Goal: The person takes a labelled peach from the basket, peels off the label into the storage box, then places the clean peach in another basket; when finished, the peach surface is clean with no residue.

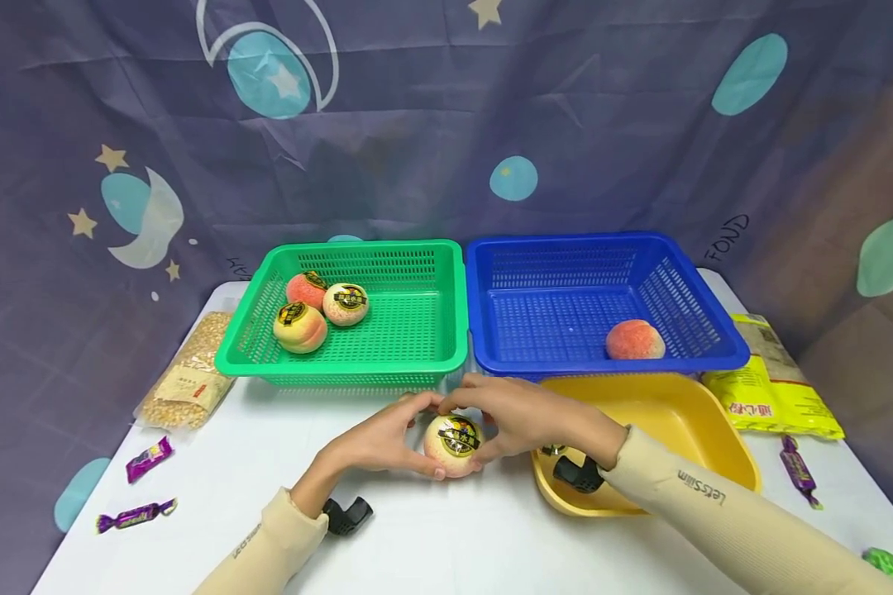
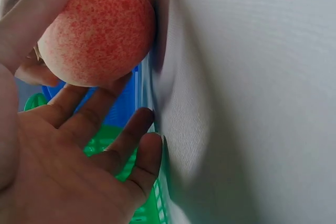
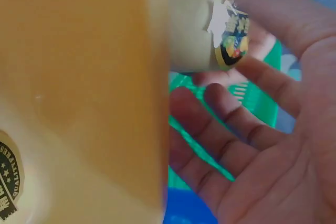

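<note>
Plainly, two black wrist devices [image 1: 348, 516] are worn nearest the viewer, below beige sleeves [image 1: 685, 487]. Just beyond, one peach [image 1: 452, 446] is held between the left hand [image 1: 387, 438] and the right hand [image 1: 524, 417], thumbs and fingers curved about it. It is held over the near middle of the white table [image 1: 417, 545]; whether the surface is touched cannot be told. Its gold-and-black sticker is turned up toward the head, the dark band slanting slightly down to the right; being nearly round, no clear long axis is shown. Its red side is seen from the left wrist, its pale side from the right. Beside the right forearm, a yellow basin [image 1: 662, 413] is placed. Farther off, three stickered peaches [image 1: 301, 328] are held in a green basket [image 1: 402, 326], and one red-topped peach [image 1: 635, 340] in a blue basket [image 1: 551, 322]. Behind, a patterned cloth [image 1: 417, 149] is hung.
</note>
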Action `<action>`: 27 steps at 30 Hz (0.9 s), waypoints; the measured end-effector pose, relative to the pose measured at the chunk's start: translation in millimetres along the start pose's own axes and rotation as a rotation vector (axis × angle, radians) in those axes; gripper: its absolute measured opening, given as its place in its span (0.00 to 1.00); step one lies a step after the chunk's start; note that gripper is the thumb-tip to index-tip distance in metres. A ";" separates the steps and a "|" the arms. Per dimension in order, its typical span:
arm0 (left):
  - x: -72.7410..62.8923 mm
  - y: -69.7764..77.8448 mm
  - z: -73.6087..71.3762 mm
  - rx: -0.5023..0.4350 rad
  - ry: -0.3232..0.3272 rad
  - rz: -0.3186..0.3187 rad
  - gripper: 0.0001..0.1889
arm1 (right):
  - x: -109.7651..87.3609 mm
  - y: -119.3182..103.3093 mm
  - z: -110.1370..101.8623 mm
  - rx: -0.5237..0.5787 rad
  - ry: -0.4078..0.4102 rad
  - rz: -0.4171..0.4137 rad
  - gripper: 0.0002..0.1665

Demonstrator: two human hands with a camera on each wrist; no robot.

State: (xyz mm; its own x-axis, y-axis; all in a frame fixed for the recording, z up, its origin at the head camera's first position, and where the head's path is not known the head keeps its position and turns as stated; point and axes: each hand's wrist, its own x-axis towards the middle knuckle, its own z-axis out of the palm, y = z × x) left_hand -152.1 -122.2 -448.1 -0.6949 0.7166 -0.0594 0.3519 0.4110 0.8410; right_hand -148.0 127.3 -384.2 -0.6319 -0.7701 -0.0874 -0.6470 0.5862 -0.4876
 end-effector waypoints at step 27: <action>9.5 -5.4 -5.5 0.012 -0.035 0.066 0.31 | 13.2 -0.5 -0.9 0.143 0.136 -0.209 0.05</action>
State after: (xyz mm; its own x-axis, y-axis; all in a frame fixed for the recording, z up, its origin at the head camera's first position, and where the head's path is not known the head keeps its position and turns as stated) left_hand -164.1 -120.7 -450.3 -0.6477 0.7616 -0.0234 0.4036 0.3690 0.8373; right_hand -156.3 117.0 -384.4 -0.5490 -0.8239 0.1406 -0.7083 0.3694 -0.6015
